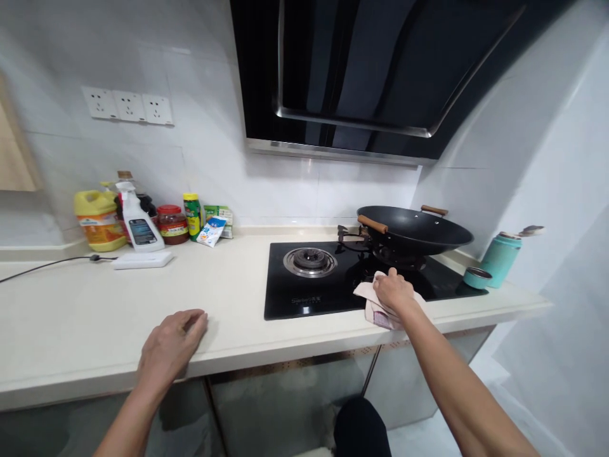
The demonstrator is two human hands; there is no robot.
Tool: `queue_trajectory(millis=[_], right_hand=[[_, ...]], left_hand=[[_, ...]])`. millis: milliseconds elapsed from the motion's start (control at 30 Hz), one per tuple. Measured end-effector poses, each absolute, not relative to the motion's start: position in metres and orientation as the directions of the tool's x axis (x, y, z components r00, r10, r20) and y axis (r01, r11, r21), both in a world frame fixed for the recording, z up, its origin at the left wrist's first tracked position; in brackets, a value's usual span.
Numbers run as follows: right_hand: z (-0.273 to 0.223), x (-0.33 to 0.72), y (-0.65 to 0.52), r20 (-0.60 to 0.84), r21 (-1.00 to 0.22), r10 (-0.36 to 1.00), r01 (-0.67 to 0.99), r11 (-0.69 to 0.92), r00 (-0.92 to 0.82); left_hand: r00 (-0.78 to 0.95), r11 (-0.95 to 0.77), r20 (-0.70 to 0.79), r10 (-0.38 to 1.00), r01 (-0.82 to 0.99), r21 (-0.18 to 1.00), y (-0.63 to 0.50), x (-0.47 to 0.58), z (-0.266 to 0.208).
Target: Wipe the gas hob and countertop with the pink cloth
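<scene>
That pale pink cloth [373,306] looks light and limp — best bunched mid-fold, where the right hand [394,291] grips it. The left hand [172,339] rests loosely curled, apparently empty.

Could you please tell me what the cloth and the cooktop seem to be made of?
The cloth looks like soft, matte fabric, given its loose folds; the fibre is unclear. The cooktop is probably glossy black glass, given its reflections.

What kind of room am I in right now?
It looks like a kitchen, probably a home one: a wok sits on the black hob, and a range hood is mounted above.
</scene>
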State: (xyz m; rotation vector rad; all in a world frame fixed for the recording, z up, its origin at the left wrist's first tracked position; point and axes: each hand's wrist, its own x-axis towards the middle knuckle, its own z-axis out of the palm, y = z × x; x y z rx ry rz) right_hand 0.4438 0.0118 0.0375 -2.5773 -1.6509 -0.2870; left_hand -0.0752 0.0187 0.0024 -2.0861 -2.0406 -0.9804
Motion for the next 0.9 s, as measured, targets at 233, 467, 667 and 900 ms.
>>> queue_trajectory(millis=[233,467,667,900], right_hand=[[0.033,0.432,0.003,0.239,0.068,0.904,0.923,-0.379,0.354],[0.022,0.379,-0.021,0.363,0.132,0.910,0.955,-0.264,0.202],[0.028,0.307,-0.016,0.360,0.095,0.932,0.992,-0.079,0.040],[0.036,0.279,0.002,0.319,0.048,0.948,0.999,-0.003,-0.012]], left_hand=[[-0.066,-0.125,0.473,0.879,0.924,0.362,0.018,-0.075,0.003],[-0.062,-0.123,0.473,0.879,0.928,0.351,0.014,-0.070,0.005],[-0.080,-0.119,0.479,0.874,0.921,0.371,0.008,-0.066,0.008],[-0.064,-0.140,0.502,0.862,0.924,0.357,0.007,-0.067,0.006]])
